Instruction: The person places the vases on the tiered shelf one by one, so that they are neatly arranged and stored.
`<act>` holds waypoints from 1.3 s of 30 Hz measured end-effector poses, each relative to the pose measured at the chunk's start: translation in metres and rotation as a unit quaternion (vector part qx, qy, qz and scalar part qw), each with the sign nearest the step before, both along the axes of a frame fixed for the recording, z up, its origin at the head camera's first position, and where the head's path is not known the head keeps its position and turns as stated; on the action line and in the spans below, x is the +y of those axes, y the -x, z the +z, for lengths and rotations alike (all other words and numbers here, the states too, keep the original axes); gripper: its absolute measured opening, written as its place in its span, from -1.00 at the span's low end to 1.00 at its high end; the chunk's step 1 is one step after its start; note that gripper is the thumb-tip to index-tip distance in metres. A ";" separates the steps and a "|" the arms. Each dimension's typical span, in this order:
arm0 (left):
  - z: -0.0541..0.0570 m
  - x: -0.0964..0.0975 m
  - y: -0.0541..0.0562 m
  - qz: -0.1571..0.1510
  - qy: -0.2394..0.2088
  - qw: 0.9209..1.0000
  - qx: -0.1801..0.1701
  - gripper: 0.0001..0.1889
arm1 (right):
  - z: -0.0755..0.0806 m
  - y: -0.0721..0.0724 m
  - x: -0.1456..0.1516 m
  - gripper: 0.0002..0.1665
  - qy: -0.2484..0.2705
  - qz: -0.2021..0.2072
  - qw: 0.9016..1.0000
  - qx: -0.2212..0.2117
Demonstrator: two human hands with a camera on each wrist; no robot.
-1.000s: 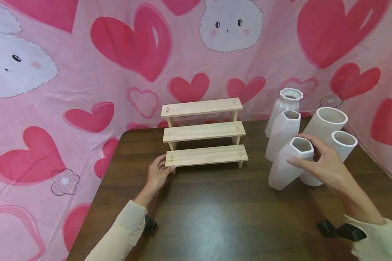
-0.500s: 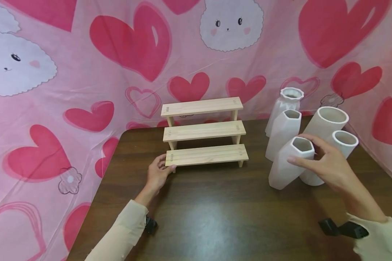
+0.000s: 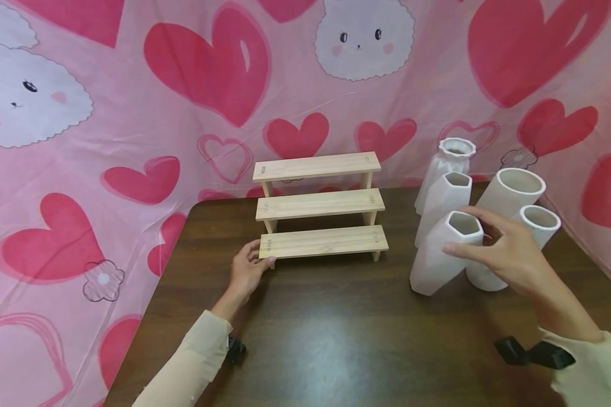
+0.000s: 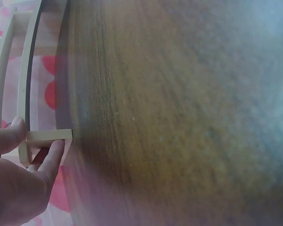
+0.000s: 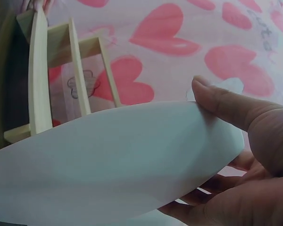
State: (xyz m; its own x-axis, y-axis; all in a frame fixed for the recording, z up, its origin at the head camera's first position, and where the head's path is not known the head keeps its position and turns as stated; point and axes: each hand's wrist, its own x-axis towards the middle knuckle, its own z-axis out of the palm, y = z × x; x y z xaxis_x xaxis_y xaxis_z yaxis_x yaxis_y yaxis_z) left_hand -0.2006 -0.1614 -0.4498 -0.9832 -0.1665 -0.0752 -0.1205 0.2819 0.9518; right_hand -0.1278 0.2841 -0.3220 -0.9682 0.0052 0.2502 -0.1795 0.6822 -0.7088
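My left hand [image 3: 246,270] grips the near left corner of a three-tier wooden display stand [image 3: 323,242]. In the left wrist view the thumb [image 4: 15,127] lies over the lowest shelf and the fingers reach beneath it, against the leg. On the right, my right hand [image 3: 509,249] holds a white faceted vase [image 3: 435,260] near its five-sided mouth, thumb on the near side and fingers behind. The vase leans, its mouth toward the right. The right wrist view shows the smooth body of this vase [image 5: 113,155] across the frame, with the stand's shelves beyond.
Behind the held vase stand another faceted vase [image 3: 445,198], a vase with a scalloped rim [image 3: 440,164], a wide cylindrical vase [image 3: 506,198] and a narrower one [image 3: 539,226], all white. The brown wooden table [image 3: 315,333] meets a pink heart-patterned cloth [image 3: 295,73] at the back.
The right hand has shifted the vase slightly left, away from the narrow cylindrical one. My left hand keeps its hold on the stand, which stays in place.
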 end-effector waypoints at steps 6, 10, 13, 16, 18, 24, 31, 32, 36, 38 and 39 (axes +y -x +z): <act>-0.002 0.000 0.001 -0.002 -0.001 1.000 0.002 -0.40 | 0.014 0.001 -0.014 -0.18 -0.017 0.001 1.000 -0.026; -0.002 -0.001 0.001 -0.002 -0.003 1.000 0.004 -0.40 | 0.022 0.003 -0.024 -0.15 -0.018 0.005 0.999 -0.042; -0.002 -0.001 0.000 -0.002 -0.002 1.000 0.002 -0.40 | 0.027 0.004 -0.034 -0.18 -0.015 0.011 0.999 -0.040; -0.002 -0.001 0.001 -0.001 -0.001 1.000 -0.001 -0.40 | 0.032 0.007 -0.045 -0.23 -0.008 0.022 0.999 -0.029; -0.002 -0.001 0.001 0.000 -0.001 1.000 0.001 -0.40 | 0.036 0.010 -0.054 -0.24 0.003 0.033 0.999 -0.031; -0.002 -0.002 0.001 0.002 0.004 1.000 0.000 -0.41 | 0.045 0.025 -0.085 -0.24 0.027 0.080 0.996 -0.030; -0.001 -0.001 0.001 0.002 0.012 1.000 -0.002 -0.41 | 0.050 0.045 -0.121 -0.29 0.092 0.143 0.986 -0.001; -0.001 -0.001 0.001 0.003 0.013 1.000 -0.003 -0.41 | 0.051 0.047 -0.125 -0.29 0.102 0.152 0.983 -0.004; 0.000 0.000 0.001 0.004 0.010 1.000 -0.004 -0.42 | 0.052 0.059 -0.141 -0.29 0.132 0.178 0.975 -0.020; 0.000 0.000 0.002 0.004 0.009 1.000 -0.003 -0.42 | 0.052 0.065 -0.149 -0.29 0.139 0.184 0.973 -0.023; 0.000 0.000 0.002 0.003 0.008 1.000 -0.002 -0.42 | 0.053 0.069 -0.154 -0.29 0.142 0.188 0.972 -0.021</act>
